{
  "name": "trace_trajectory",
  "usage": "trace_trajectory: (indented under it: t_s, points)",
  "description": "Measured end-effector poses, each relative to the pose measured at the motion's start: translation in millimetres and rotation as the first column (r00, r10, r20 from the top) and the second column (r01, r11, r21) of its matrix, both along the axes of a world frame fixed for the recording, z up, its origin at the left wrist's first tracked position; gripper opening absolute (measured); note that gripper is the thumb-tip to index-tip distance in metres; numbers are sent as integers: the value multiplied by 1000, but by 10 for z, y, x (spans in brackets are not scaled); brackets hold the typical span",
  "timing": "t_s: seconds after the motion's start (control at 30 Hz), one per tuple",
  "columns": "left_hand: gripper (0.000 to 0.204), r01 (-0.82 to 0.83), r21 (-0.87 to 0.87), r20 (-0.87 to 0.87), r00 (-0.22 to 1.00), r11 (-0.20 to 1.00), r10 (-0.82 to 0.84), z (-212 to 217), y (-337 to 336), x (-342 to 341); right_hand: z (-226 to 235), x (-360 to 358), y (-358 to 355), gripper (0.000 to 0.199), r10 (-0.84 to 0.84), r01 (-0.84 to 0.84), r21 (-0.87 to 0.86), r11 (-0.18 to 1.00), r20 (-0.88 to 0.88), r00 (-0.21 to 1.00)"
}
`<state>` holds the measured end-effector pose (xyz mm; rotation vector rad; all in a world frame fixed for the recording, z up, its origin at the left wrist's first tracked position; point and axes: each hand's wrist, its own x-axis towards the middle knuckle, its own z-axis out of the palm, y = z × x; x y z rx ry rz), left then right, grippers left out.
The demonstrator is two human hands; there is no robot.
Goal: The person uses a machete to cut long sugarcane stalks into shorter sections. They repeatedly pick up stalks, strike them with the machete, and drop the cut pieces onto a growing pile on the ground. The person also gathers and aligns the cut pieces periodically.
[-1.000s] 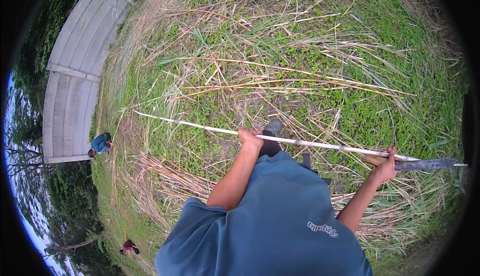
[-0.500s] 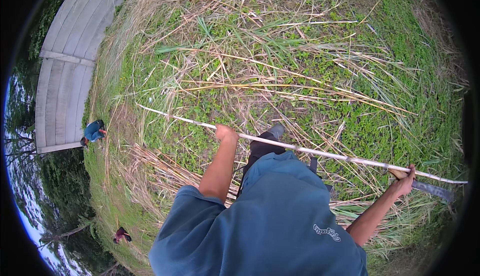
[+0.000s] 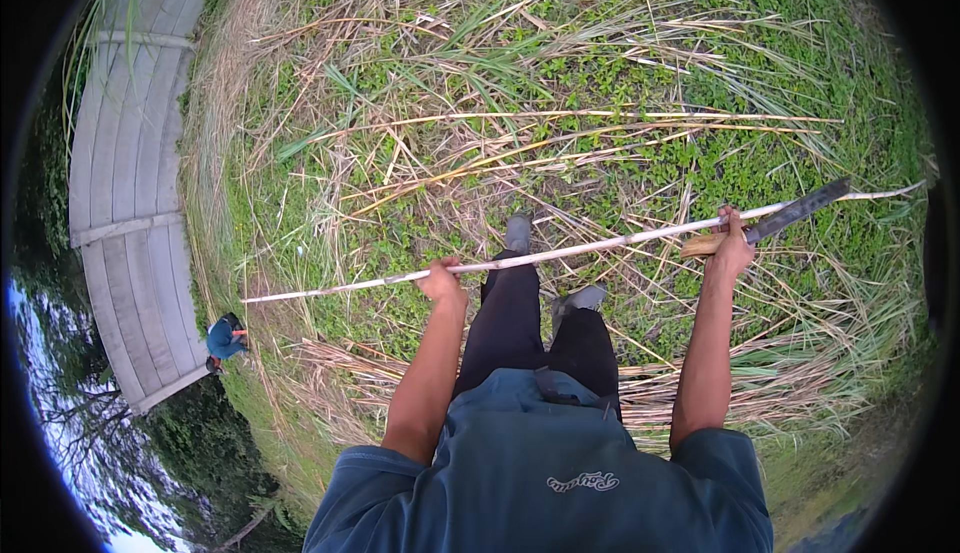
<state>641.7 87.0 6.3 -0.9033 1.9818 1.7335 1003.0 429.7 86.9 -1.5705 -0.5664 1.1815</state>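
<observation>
A long, pale cane stalk stretches across in front of me, its right end a little higher in the picture than its left. My left hand is closed around it left of the middle. Toward the other end, my right hand grips the stalk together with a machete. The machete's wooden handle shows beside my right palm, and its dark blade points right, close alongside the cane. Some right fingers are hidden behind the stalk and handle.
Loose cane stalks lie on the weeds ahead of my boots. A heap of cut stalks lies behind my legs. A grey panel wall runs along the left, with another person bending near it.
The cane has swung from sloping down rightward to sloping slightly up. My right hand and the machete have moved up and left. The pile behind my legs shows more.
</observation>
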Motion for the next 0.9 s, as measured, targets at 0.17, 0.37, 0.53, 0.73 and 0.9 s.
trace_trajectory:
  t_s: [0.17,0.37,0.53,0.73,0.9]
  points:
    - [89,-82,-339,-97,994,937,52,-409,29,-1076,-1157,-196,397,10,34,-27,-75,997,88,996]
    - [54,378,-644,141,913,665,-383,-2225,442,-2351,-3010,-959,1044,9,68,-53,-127,990,120,990]
    - [48,497,-867,403,667,-29,-626,-3691,1218,-3360,-4583,-1609,1540,15,82,-58,-139,989,178,981]
    - [75,432,-502,629,-413,-750,-659,-4947,1904,-4294,-5698,-2031,1344,38,82,-8,-214,977,338,937]
    - [106,266,-785,324,-594,-559,-737,-5579,2568,-4872,-5762,-2220,278,47,177,-65,-248,966,463,869]
